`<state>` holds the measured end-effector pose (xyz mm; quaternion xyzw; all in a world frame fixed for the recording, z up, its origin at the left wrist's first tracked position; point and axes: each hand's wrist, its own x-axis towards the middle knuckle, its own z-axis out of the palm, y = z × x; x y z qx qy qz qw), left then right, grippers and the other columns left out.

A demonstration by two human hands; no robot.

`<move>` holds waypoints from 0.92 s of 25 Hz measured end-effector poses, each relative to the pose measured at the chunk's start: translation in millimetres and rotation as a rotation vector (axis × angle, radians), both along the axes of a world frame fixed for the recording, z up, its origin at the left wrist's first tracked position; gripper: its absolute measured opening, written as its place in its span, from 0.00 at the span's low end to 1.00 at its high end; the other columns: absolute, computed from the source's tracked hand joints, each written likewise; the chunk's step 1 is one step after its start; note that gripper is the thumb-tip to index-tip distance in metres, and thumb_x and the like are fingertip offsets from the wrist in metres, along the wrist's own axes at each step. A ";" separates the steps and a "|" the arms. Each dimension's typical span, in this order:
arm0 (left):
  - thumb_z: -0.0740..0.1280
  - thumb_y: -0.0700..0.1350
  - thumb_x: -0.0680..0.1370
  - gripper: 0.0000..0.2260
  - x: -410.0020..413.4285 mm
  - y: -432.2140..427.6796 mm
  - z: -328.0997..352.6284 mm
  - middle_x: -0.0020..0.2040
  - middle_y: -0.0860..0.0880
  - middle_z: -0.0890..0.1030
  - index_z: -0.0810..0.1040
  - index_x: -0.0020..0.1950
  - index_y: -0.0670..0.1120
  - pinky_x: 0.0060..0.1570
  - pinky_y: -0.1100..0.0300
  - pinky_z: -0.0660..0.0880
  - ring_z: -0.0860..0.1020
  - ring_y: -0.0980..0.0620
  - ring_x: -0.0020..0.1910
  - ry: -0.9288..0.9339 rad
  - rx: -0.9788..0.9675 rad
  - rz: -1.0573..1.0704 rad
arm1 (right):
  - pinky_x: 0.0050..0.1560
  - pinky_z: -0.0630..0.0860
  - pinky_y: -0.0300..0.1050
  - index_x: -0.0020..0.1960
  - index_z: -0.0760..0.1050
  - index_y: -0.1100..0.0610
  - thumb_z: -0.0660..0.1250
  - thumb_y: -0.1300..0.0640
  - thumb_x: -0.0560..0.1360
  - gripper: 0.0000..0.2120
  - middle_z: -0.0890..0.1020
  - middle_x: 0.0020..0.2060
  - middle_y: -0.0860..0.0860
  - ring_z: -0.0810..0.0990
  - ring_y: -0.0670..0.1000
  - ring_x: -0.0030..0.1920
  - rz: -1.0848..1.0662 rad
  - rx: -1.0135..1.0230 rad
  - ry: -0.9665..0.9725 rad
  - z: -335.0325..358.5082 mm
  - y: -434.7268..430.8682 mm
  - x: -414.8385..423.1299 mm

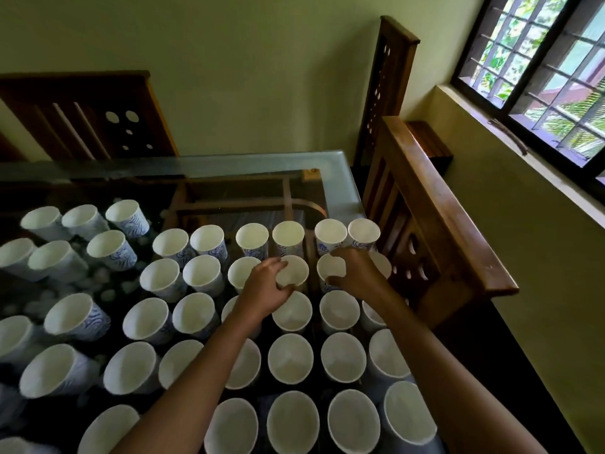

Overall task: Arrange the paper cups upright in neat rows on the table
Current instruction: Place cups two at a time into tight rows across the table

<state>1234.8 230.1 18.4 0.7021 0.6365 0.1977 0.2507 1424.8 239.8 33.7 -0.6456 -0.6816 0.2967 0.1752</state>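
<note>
Paper cups stood upright with their mouths open, in rows across the glass table. They were white with blue swirls on their sides, and those toward the left sat looser and less even. Your left hand gripped the centre cup in the second row from the far end, thumb and fingers curled round its rim. Your right hand gripped the neighbouring cup just beside it, fingers curled over the rim and thumb on the near side. A wooden chair stood against the table's right edge, near a barred window.
</note>
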 end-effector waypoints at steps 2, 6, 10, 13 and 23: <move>0.72 0.45 0.71 0.26 -2.9 -2.6 -0.1 0.68 0.44 0.71 0.71 0.67 0.42 0.66 0.55 0.64 0.69 0.46 0.67 -0.010 0.009 0.009 | 0.58 0.64 0.36 0.67 0.69 0.61 0.72 0.58 0.71 0.27 0.74 0.63 0.57 0.73 0.55 0.62 0.004 0.007 0.008 -3.5 -2.3 -3.9; 0.73 0.46 0.71 0.26 -9.3 -3.2 -1.8 0.67 0.44 0.72 0.71 0.67 0.42 0.65 0.53 0.65 0.70 0.46 0.66 -0.035 0.021 0.028 | 0.56 0.67 0.37 0.64 0.71 0.63 0.73 0.62 0.70 0.24 0.76 0.60 0.58 0.75 0.57 0.60 0.038 0.034 -0.011 -5.1 -1.9 -12.9; 0.72 0.45 0.71 0.24 -17.3 -12.9 -1.9 0.66 0.44 0.73 0.73 0.66 0.42 0.65 0.54 0.66 0.71 0.46 0.65 -0.064 0.039 0.025 | 0.55 0.70 0.43 0.62 0.73 0.61 0.73 0.60 0.69 0.23 0.77 0.59 0.58 0.76 0.56 0.57 0.054 0.077 -0.013 -2.0 -6.1 -23.5; 0.71 0.45 0.73 0.24 -32.7 -23.7 -0.7 0.68 0.45 0.72 0.71 0.67 0.43 0.65 0.54 0.66 0.69 0.46 0.67 -0.043 0.041 0.073 | 0.52 0.71 0.41 0.62 0.73 0.63 0.72 0.60 0.71 0.21 0.78 0.59 0.58 0.77 0.57 0.57 0.148 0.097 -0.047 6.3 -9.5 -39.2; 0.71 0.47 0.72 0.26 -84.4 -13.3 -4.9 0.67 0.43 0.72 0.71 0.67 0.41 0.66 0.53 0.64 0.69 0.46 0.67 0.033 0.001 0.119 | 0.60 0.69 0.46 0.67 0.69 0.59 0.72 0.57 0.71 0.26 0.71 0.67 0.56 0.71 0.56 0.64 0.097 0.110 -0.143 1.8 -1.8 -86.4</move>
